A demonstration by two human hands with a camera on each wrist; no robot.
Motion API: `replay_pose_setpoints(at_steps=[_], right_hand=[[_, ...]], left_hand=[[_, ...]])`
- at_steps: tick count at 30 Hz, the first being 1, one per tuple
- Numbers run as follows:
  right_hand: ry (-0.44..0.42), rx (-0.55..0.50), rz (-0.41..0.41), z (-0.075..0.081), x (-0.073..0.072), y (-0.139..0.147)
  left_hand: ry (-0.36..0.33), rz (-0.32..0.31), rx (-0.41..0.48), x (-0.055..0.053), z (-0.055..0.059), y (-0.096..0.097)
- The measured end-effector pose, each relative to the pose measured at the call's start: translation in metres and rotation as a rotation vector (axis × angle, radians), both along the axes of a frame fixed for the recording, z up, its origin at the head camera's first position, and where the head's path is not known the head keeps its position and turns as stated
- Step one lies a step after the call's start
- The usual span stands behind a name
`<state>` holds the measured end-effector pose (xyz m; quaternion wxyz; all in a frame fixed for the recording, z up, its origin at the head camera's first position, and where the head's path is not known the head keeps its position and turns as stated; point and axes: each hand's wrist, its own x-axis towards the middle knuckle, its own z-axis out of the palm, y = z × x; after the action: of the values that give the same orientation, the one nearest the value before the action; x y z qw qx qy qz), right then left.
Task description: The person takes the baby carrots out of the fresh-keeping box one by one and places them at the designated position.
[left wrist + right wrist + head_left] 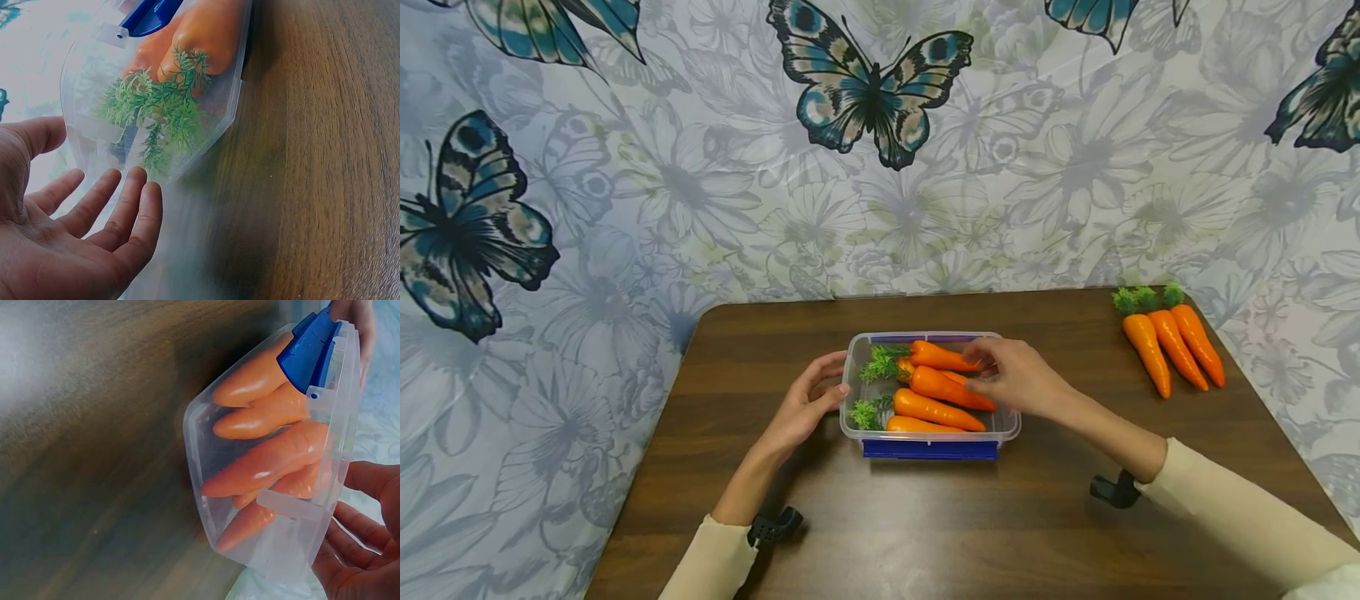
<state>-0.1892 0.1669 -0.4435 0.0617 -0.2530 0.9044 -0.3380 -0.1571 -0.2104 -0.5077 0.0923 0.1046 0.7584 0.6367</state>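
Carrots [936, 408], at least five of them, lie in the clear container [880, 437] between the two hands, their green tops [883, 363] toward the left hand [805, 404] and their tips toward the right hand [1018, 375]; the left hand is beside the container's end, its fingers loosely spread and slightly bent, its palm bare, with nothing in its grasp; the right hand reaches over the opposite end, thumb and fingers parted, and no lifted carrot shows between them, though I cannot tell whether its fingertips touch the carrots beneath; three more carrots [1176, 348] lie side by side on the table [925, 517], to the right of the right hand and well apart from it; judging by how things lie, the larger share is already in the container and these three are what is left outside; the blue latch [930, 450] on the person's side hangs below and between the hands, unfastened; no lid covers the container.
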Motion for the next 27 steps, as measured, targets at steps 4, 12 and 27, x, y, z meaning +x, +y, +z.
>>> replay_pose_setpoints(at_steps=[4,12,27], right_hand=[[-0.05,0.029,0.016,0.004,-0.002,-0.006],[-0.05,0.111,0.041,0.0,-0.008,-0.016],[-0.022,0.194,0.101,-0.01,-0.011,-0.032]], left_hand=[[-0.002,0.003,-0.003,0.0,0.001,0.0],[-0.007,0.009,-0.015,0.0,0.001,0.0],[-0.016,0.008,-0.003,0.0,0.003,0.0]])
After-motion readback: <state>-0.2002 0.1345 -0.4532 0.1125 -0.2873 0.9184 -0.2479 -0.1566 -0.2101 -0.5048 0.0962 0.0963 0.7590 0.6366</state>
